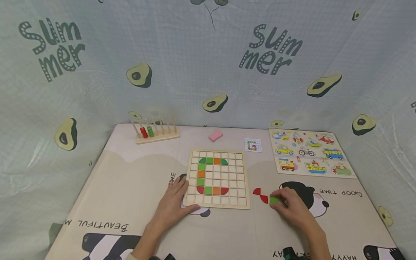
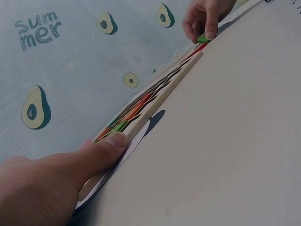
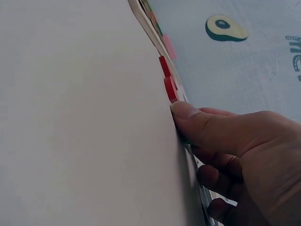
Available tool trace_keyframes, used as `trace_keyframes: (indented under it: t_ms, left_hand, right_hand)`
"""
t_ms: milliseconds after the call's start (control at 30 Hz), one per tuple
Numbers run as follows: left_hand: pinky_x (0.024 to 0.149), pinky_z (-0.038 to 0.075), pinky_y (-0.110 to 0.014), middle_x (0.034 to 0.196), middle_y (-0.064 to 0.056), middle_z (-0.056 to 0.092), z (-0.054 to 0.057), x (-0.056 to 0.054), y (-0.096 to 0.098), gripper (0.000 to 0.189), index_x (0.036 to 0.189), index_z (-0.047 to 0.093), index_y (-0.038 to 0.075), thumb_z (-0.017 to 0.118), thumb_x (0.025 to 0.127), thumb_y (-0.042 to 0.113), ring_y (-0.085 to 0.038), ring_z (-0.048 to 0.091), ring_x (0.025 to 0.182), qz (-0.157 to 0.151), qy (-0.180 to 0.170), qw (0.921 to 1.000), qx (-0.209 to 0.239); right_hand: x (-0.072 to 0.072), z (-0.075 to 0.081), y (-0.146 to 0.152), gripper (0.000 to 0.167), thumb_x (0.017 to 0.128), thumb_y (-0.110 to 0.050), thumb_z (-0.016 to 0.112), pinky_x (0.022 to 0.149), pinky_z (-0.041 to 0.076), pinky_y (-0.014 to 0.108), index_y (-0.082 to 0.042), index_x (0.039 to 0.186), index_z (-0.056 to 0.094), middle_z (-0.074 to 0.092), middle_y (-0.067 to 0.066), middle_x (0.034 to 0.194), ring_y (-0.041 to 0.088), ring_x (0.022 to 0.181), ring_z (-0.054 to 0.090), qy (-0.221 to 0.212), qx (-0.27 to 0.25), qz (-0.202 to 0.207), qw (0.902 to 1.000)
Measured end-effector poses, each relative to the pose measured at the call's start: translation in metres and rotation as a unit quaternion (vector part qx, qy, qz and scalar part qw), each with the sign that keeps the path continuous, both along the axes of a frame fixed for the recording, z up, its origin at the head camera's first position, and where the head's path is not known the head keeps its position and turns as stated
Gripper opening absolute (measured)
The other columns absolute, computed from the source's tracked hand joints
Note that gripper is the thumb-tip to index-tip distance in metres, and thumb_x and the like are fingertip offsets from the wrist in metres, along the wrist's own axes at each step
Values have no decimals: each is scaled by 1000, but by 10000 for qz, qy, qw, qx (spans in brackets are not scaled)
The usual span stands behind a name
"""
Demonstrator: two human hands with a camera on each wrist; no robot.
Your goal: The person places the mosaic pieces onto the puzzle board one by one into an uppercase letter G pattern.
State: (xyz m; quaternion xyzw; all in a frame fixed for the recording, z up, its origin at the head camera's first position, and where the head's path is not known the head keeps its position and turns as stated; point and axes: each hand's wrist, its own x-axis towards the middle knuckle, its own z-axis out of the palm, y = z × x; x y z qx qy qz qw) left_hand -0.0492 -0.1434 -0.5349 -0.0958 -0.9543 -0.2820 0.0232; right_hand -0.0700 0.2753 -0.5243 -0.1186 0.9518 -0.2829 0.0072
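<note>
A wooden grid board [image 1: 236,204] lies mid-table, with green, orange and red tiles [image 1: 201,174] set in it in a C shape. My left hand [image 1: 172,199] rests at the board's lower left corner, fingers along the left side and thumb on the near edge. Right of the board, my right hand [image 1: 291,207] pinches a light green tile [image 1: 273,200] between thumb and fingers, low over the tablecloth. Two red quarter-round pieces [image 1: 263,199] lie just left of that tile. In the right wrist view, the thumb [image 3: 186,111] hides most of the held tile.
Behind the board are a pink block [image 1: 216,136] and a small pattern card [image 1: 253,145] showing a G. A peg stand [image 1: 157,138] with red and green beads stands at the back left. A vehicle picture board [image 1: 314,153] lies at the back right. A printed curtain [image 1: 183,48] hangs behind.
</note>
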Motion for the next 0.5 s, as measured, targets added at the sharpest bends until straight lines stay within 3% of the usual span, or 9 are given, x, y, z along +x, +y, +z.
trace_keyframes:
  t_ms: [133, 267, 500]
  left_hand:
    - [128, 25, -48, 161, -12, 38, 1, 0, 0, 98, 150, 44, 3, 75, 79, 62, -34, 26, 154, 4, -46, 10000, 1]
    - [128, 25, -48, 161, -12, 38, 2, 0, 0, 98, 150, 44, 3, 75, 79, 62, -34, 26, 154, 13, -52, 10000, -2]
    - [128, 25, -48, 161, -12, 39, 0, 0, 0, 98, 150, 44, 3, 75, 78, 62, -33, 27, 153, 21, -16, 10000, -32]
  right_hand:
    - [-1, 1, 0, 26, 84, -18, 81, 83, 58, 22, -19, 108, 71, 69, -6, 103, 11, 94, 59, -133, -127, -100, 9998]
    - [-2, 3, -1, 27, 85, -18, 80, 73, 53, 18, -16, 110, 70, 69, -6, 97, 7, 83, 55, -137, -200, -160, 9996]
    - [-7, 8, -7, 26, 87, -16, 78, 73, 53, 21, -14, 111, 70, 69, -7, 93, 6, 82, 54, 33, -151, -141, 9998]
